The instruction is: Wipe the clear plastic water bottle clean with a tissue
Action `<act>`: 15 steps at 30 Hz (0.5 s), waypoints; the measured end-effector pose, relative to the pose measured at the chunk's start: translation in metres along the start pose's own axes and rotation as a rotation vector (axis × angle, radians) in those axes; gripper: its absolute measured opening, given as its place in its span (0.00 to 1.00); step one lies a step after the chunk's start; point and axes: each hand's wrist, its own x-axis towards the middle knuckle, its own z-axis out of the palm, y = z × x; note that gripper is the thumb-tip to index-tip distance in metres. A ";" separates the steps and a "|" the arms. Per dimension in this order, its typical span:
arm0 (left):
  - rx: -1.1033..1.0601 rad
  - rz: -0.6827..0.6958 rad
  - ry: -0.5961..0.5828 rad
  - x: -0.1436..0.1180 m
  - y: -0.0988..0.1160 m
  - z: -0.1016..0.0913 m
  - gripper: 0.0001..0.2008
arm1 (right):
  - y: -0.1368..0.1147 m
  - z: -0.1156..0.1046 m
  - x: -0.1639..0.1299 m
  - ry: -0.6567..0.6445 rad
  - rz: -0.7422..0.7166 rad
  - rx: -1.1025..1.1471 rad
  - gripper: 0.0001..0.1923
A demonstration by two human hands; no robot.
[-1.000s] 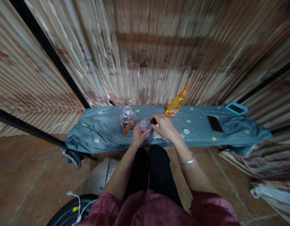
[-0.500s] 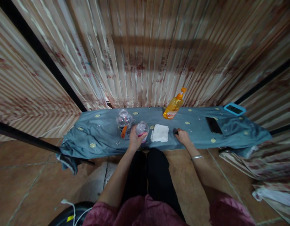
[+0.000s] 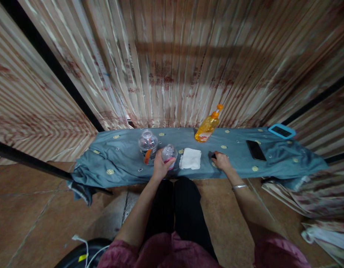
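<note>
Left hand (image 3: 160,166) is wrapped around one small clear bottle (image 3: 169,154) with a pink band, holding it upright on the cloth just left of centre. Beside it to the left stands a second, rounder clear bottle (image 3: 147,144) with an orange strip on it, so two clear bottles in all. Right of the held bottle lies one folded white cloth (image 3: 190,159), close by but not touching. Right hand (image 3: 222,161) rests palm down on the cover, fingers curled low over one small dark object (image 3: 213,155); whether it grips that, I cannot tell. Behind stands one orange pump bottle (image 3: 206,128), then one black phone (image 3: 256,150), then one blue-framed device (image 3: 281,131) at the far end. All sit on a grey-blue spotted cover (image 3: 118,160) over a low bench, against striped curtains (image 3: 172,63), with brown floor tiles (image 3: 35,219) below.
</note>
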 end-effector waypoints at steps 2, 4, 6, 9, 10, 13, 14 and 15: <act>0.000 -0.002 0.008 0.000 -0.001 0.001 0.32 | -0.003 0.003 -0.001 -0.006 -0.019 0.012 0.22; -0.014 -0.003 0.003 0.000 -0.002 0.002 0.33 | -0.008 0.006 -0.001 -0.005 -0.034 0.030 0.22; -0.023 -0.005 -0.001 0.000 -0.002 0.002 0.33 | -0.010 0.009 -0.001 0.008 -0.043 0.056 0.22; -0.016 -0.017 0.007 -0.001 0.000 0.002 0.33 | -0.010 0.009 -0.004 0.054 -0.046 0.113 0.22; -0.014 -0.026 0.009 -0.001 0.001 0.002 0.33 | -0.010 0.009 -0.007 0.076 -0.050 0.139 0.22; -0.024 -0.072 0.000 -0.001 0.007 0.001 0.32 | -0.011 0.012 -0.021 0.158 -0.092 0.243 0.22; -0.032 -0.086 -0.007 -0.001 0.010 0.000 0.32 | -0.013 0.014 -0.027 0.187 -0.114 0.286 0.22; -0.042 -0.096 -0.013 0.000 0.013 0.000 0.32 | -0.015 0.017 -0.034 0.215 -0.140 0.332 0.22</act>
